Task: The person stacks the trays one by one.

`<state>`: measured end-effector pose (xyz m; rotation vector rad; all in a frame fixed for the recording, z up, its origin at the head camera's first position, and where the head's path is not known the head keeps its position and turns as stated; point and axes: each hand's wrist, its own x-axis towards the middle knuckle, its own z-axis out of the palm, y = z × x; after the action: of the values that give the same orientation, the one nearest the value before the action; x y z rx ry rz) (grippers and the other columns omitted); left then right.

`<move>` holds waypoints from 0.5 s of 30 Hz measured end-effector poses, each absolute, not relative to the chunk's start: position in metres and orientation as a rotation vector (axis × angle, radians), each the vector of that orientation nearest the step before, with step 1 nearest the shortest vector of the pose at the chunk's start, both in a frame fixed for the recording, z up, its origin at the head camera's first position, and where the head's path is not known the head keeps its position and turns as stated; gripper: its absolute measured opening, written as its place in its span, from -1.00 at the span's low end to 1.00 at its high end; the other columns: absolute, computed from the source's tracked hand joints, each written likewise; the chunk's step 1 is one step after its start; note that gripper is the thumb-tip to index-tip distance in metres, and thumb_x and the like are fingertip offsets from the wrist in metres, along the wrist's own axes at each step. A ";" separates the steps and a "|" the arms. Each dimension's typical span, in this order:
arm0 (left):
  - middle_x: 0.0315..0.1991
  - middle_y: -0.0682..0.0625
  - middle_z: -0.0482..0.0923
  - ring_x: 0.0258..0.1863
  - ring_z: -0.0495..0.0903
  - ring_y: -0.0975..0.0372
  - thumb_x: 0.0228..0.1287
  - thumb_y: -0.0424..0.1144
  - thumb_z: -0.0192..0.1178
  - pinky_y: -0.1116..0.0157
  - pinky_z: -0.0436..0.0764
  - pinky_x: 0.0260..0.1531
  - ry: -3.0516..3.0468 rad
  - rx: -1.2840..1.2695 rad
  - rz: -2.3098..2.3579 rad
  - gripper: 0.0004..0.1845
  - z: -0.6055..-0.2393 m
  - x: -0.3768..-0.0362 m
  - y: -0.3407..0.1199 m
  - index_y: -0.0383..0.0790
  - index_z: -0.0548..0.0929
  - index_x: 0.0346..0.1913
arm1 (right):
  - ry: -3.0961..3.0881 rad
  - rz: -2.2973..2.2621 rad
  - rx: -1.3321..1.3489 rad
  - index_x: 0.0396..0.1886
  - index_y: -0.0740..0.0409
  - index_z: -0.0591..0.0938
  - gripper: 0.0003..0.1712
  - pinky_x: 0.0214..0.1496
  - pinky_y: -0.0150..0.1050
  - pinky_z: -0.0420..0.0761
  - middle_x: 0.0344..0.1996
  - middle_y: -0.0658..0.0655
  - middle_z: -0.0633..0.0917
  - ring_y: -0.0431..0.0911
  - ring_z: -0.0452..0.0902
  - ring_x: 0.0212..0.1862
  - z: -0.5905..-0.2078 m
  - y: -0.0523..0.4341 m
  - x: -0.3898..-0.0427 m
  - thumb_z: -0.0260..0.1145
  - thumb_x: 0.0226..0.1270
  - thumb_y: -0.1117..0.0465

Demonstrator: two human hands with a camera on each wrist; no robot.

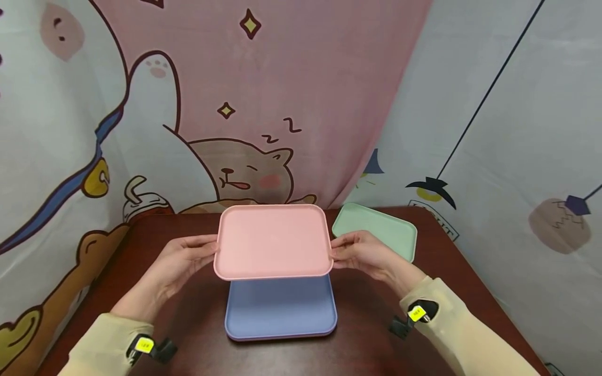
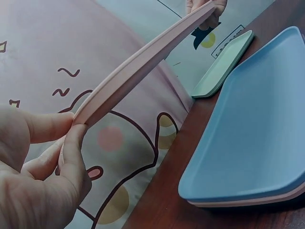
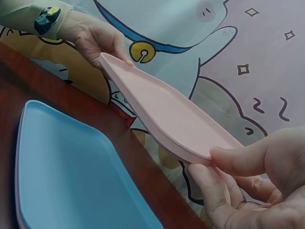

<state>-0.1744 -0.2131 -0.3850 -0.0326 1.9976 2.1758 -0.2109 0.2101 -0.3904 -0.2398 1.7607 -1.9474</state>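
Observation:
A pink rectangular tray is held up in the air between both hands. My left hand pinches its left short edge, thumb on top and fingers beneath, as the left wrist view shows. At the opposite short edge, my right hand pinches the rim in the same way. Below and nearer to me lies a blue tray, its far part hidden behind the pink one. A pink rim shows under the blue tray in the left wrist view, so these two are stacked.
A pale green tray lies at the table's back right, behind my right hand. The dark red-brown table ends at a cartoon-printed curtain behind and at the sides. Wrist cameras are strapped over both sleeves.

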 end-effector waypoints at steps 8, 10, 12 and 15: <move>0.11 -0.17 0.71 0.01 0.76 0.18 0.48 -0.40 0.33 0.25 0.71 0.10 1.995 -0.010 2.138 -0.49 -0.392 -0.173 -0.205 -0.61 0.52 0.36 | 1.736 -1.969 -0.220 0.00 0.53 0.71 -0.78 0.03 -0.08 0.79 -0.24 0.23 0.79 -0.02 0.79 -0.19 -0.403 0.222 -0.199 0.33 0.40 0.54; 0.11 -0.18 0.71 0.01 0.76 0.18 0.47 -0.42 0.32 0.25 0.71 0.10 1.996 -0.010 2.131 -0.50 -0.393 -0.172 -0.203 -0.60 0.52 0.36 | 1.729 -1.976 -0.225 0.00 0.53 0.71 -0.77 0.02 -0.09 0.80 -0.25 0.23 0.80 -0.03 0.79 -0.19 -0.405 0.224 -0.197 0.32 0.39 0.55; 0.12 -0.18 0.71 0.00 0.76 0.17 0.47 -0.42 0.32 0.24 0.72 0.09 2.001 -0.030 2.120 -0.51 -0.395 -0.172 -0.201 -0.59 0.53 0.36 | 1.725 -1.975 -0.227 0.01 0.53 0.71 -0.77 0.01 -0.10 0.80 -0.24 0.22 0.80 -0.04 0.79 -0.19 -0.407 0.226 -0.195 0.31 0.40 0.55; 0.12 -0.19 0.71 0.00 0.76 0.17 0.47 -0.43 0.31 0.23 0.72 0.08 2.004 -0.053 2.111 -0.52 -0.397 -0.172 -0.198 -0.58 0.53 0.36 | 1.722 -1.973 -0.227 0.02 0.53 0.70 -0.76 0.01 -0.11 0.80 -0.24 0.22 0.80 -0.04 0.79 -0.19 -0.408 0.229 -0.193 0.31 0.39 0.56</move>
<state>-0.1716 -0.1983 -0.3971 -0.0528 2.0037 2.1109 -0.1928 0.2289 -0.4082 -0.2265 1.7219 -1.9729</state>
